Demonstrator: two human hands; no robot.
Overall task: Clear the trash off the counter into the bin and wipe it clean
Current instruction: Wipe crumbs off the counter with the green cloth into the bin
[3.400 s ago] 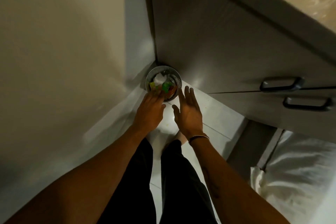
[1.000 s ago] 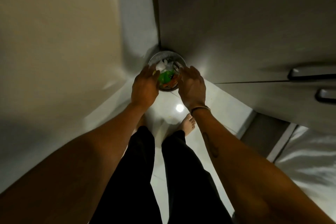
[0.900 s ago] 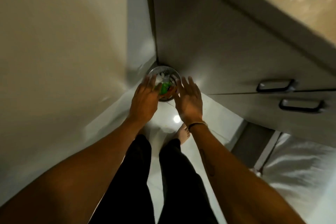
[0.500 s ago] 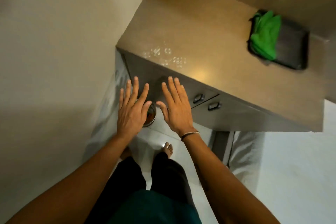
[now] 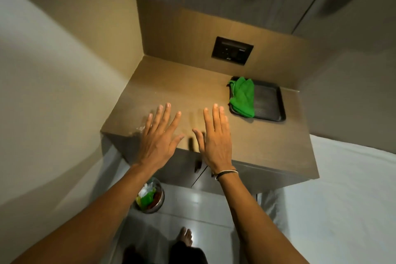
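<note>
The brown counter [image 5: 180, 90] lies in front of me. My left hand [image 5: 157, 139] and my right hand [image 5: 215, 137] hover flat over its front edge, fingers spread, both holding nothing. A folded green cloth [image 5: 242, 97] rests on the left part of a black tray [image 5: 270, 100] at the counter's right rear. On the floor at lower left, partly behind my left forearm, stands the small round metal bin [image 5: 157, 199] with green, white and red trash in it. A few pale specks [image 5: 140, 128] show on the counter beside my left hand.
A black socket panel [image 5: 232, 50] is set in the back wall. Cabinet doors with dark handles [image 5: 198, 166] sit under the counter. A white bed [image 5: 347, 195] fills the right side, a pale wall the left. My bare foot [image 5: 185, 238] is on the tiled floor.
I have straightened up from the bin. Both hands left its rim and rose, open, to above the counter's front edge. The counter, tray and cloth have come into view.
</note>
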